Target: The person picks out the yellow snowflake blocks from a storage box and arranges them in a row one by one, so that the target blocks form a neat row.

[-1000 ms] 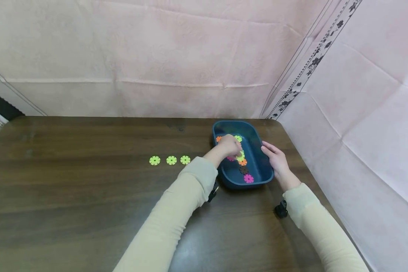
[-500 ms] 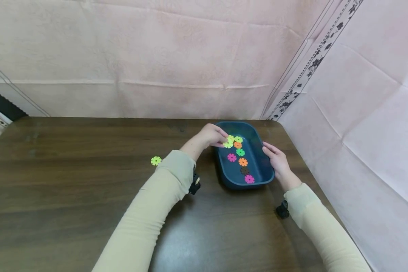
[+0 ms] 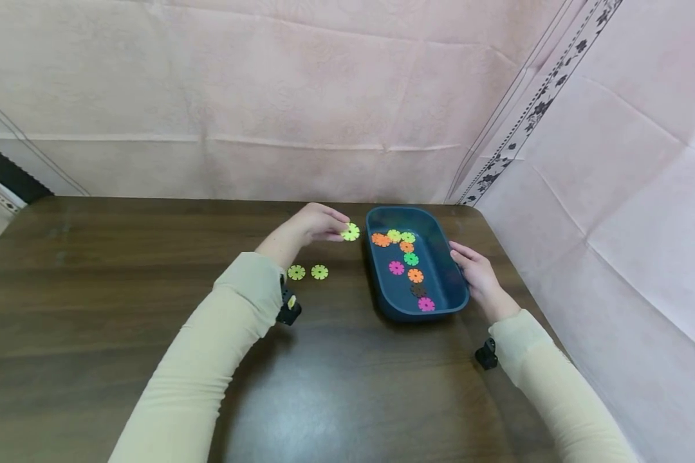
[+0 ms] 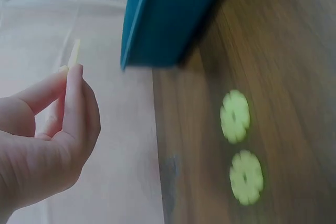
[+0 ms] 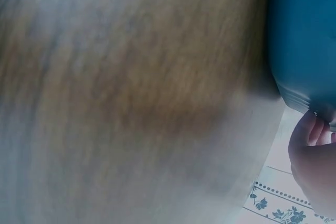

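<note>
My left hand (image 3: 315,225) pinches a yellow-green flower-shaped disc (image 3: 351,232) above the table, just left of the blue bin (image 3: 386,304). In the left wrist view, that disc (image 4: 74,52) shows edge-on between thumb and fingertips. My right hand (image 3: 478,276) holds the bin's right rim; in the right wrist view its thumb and fingers meet the bin's edge. Inside the bin lie several flower discs: yellow-green (image 3: 394,236), orange (image 3: 416,275), green (image 3: 411,259), pink (image 3: 426,304) and dark brown (image 3: 418,290).
Two yellow-green discs, a left one (image 3: 296,272) and a right one (image 3: 320,272), lie side by side on the brown wooden table (image 3: 336,386), near my left wrist. Pink cloth (image 3: 266,96) hangs behind the table, and more cloth (image 3: 625,193) stands along its right side.
My left hand has come out of the bin and moved left over its rim with a yellow-green disc in the fingertips. My right hand has stayed at the bin's right rim.
</note>
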Demonstrator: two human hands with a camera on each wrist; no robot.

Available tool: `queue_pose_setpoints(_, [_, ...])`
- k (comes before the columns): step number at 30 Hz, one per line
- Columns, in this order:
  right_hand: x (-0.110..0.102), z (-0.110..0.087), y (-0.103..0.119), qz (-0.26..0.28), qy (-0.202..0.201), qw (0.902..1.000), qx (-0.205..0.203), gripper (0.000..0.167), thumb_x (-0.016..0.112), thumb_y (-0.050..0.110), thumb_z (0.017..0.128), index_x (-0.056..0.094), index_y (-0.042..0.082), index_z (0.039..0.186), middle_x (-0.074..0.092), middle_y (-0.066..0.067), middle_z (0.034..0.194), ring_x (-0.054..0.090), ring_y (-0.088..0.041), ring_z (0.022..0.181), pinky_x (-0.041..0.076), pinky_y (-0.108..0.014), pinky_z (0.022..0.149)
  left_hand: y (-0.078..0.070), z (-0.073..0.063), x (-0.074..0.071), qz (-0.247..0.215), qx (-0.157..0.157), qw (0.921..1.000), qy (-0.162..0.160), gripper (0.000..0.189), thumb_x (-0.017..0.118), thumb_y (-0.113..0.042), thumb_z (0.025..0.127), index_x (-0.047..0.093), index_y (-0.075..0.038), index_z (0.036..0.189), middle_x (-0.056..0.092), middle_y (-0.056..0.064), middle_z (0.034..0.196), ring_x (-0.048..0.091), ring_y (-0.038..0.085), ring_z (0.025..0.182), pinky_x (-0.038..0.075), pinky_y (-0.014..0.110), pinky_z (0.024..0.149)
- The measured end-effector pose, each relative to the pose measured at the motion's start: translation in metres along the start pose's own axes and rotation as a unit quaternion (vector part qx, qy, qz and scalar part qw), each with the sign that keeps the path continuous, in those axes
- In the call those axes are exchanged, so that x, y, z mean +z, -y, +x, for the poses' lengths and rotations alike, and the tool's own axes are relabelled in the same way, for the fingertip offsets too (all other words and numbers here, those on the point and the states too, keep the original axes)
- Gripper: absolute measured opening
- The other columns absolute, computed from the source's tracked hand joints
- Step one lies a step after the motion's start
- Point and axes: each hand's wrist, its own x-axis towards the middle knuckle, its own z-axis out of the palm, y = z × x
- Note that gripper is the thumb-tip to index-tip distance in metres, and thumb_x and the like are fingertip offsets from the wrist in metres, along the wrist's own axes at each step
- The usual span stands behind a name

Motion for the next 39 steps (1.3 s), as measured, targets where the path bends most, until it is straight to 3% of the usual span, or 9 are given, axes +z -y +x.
queue_pose_setpoints(8, [0.000, 0.000, 0.002, -0.004, 0.000, 1.0000, 0.007, 0.053, 0.051, 0.032, 0.095, 0.037, 0.017, 0.144, 0.043, -0.008, 0.141, 0.054, -0.005, 0.096, 0.051, -0.015, 0.076, 0.022, -0.013, -0.055, -0.005, -0.024, 0.9995, -0.022, 0.040, 0.056, 0.000, 0.090, 0.048, 0.007, 0.129, 0.057, 0.001, 0.089, 0.059, 0.006, 0.070, 0.055, 0.016, 0.072])
queue_pose_setpoints(15, [-0.002, 0.000, 0.001, 0.011, 0.004, 0.9999, -0.004, 0.053, 0.052, 0.030, 0.095, 0.037, 0.014, 0.144, 0.056, 0.009, 0.107, 0.056, -0.003, 0.089, 0.052, -0.015, 0.073, 0.043, -0.028, -0.101, 0.000, -0.037, 0.9990, -0.025, 0.043, 0.053, -0.003, 0.093, 0.042, 0.008, 0.133, 0.057, -0.004, 0.086, 0.060, 0.003, 0.073, 0.054, 0.019, 0.082])
queue_pose_setpoints(20, [-0.003, 0.001, -0.001, 0.029, 0.013, 0.9994, -0.015, 0.055, 0.053, 0.028, 0.095, 0.036, 0.011, 0.144, 0.058, 0.016, 0.094, 0.058, -0.001, 0.083, 0.052, -0.015, 0.071, 0.055, -0.038, -0.122, 0.017, -0.055, 0.9979, -0.029, 0.043, 0.051, -0.004, 0.094, 0.040, 0.008, 0.134, 0.057, -0.004, 0.087, 0.060, 0.001, 0.074, 0.054, 0.019, 0.083])
queue_pose_setpoints(29, [-0.005, 0.002, -0.003, 0.024, 0.011, 0.9996, -0.005, 0.055, 0.053, 0.031, 0.095, 0.036, 0.014, 0.144, 0.055, 0.015, 0.097, 0.056, -0.002, 0.085, 0.051, -0.015, 0.071, 0.075, -0.048, -0.142, 0.035, -0.093, 0.9945, -0.033, 0.043, 0.055, -0.001, 0.092, 0.042, 0.009, 0.132, 0.060, -0.005, 0.079, 0.061, 0.002, 0.070, 0.055, 0.017, 0.074])
queue_pose_setpoints(39, [-0.003, 0.001, -0.001, 0.012, 0.007, 0.9999, -0.005, 0.055, 0.053, 0.032, 0.094, 0.037, 0.015, 0.144, 0.054, 0.013, 0.102, 0.055, -0.004, 0.088, 0.051, -0.015, 0.072, 0.085, -0.052, -0.141, 0.115, -0.081, 0.9886, -0.054, 0.042, 0.057, 0.002, 0.089, 0.045, 0.016, 0.126, 0.059, 0.000, 0.085, 0.058, 0.003, 0.067, 0.056, 0.019, 0.069])
